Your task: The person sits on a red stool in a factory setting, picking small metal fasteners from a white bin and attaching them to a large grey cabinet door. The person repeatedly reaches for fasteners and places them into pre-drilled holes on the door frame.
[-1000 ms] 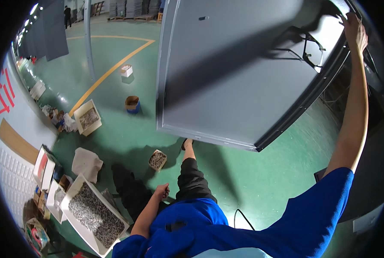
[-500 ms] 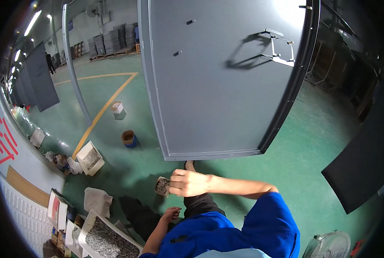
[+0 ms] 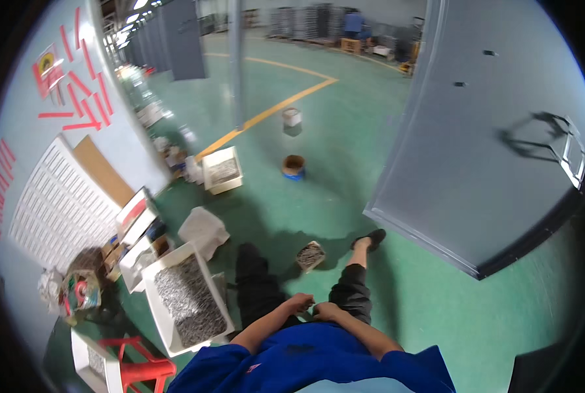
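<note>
Green floor (image 3: 318, 164), grey door (image 3: 489, 150), blue sleeves (image 3: 318, 360).

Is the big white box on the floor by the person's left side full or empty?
Nearly full. The white box holds a grey heap of small metal parts up to near its rim; what the parts are cannot be told.

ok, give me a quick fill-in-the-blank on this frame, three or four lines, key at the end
1. The left hand and right hand meet in front of the person's ____.
2. The white bin to the person's left holds small ____ metal parts.
3. The floor is painted ____.
4. The big grey door panel stands to the person's ____.

Missing words: lap; grey; green; right
</note>
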Motion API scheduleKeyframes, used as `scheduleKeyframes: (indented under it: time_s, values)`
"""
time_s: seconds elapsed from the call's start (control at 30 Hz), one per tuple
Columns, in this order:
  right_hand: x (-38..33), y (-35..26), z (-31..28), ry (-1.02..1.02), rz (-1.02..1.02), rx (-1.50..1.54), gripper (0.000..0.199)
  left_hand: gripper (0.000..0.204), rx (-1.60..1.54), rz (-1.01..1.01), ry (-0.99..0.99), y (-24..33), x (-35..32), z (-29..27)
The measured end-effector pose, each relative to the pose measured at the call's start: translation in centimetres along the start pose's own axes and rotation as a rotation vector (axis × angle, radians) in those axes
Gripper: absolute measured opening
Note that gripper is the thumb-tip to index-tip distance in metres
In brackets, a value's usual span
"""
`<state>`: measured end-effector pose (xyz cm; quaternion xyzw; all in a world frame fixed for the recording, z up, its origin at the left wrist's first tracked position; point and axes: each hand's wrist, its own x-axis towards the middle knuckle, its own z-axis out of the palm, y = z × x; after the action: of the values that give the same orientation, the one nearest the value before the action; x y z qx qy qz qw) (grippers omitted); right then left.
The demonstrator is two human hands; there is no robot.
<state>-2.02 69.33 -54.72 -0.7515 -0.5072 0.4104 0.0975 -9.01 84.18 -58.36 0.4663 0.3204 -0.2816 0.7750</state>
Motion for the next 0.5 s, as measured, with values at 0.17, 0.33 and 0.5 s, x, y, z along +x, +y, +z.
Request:
scheduleKeyframes:
  time_s: [0.17, 0.33, 0.5]
  values:
    - [1.7, 1.2, 1.1, 0.171, -0.031, 0.162, 0.022, 0.013, -0.106, 0.103, -0.021, -0.2, -0.5, -0.6]
    - [1.6, 1.0, 0.4, 0.169, -0.082, 0.117, 0.018, 0.015, -0.092, 0.117, 0.029, -0.3, -0.3, -0.2]
    - [1.4, 0.1, -0.7, 0.149, -0.023, 0.083, 0.017, 0.016, -0.051, 0.157, 0.101, -0.4, 0.3, -0.7]
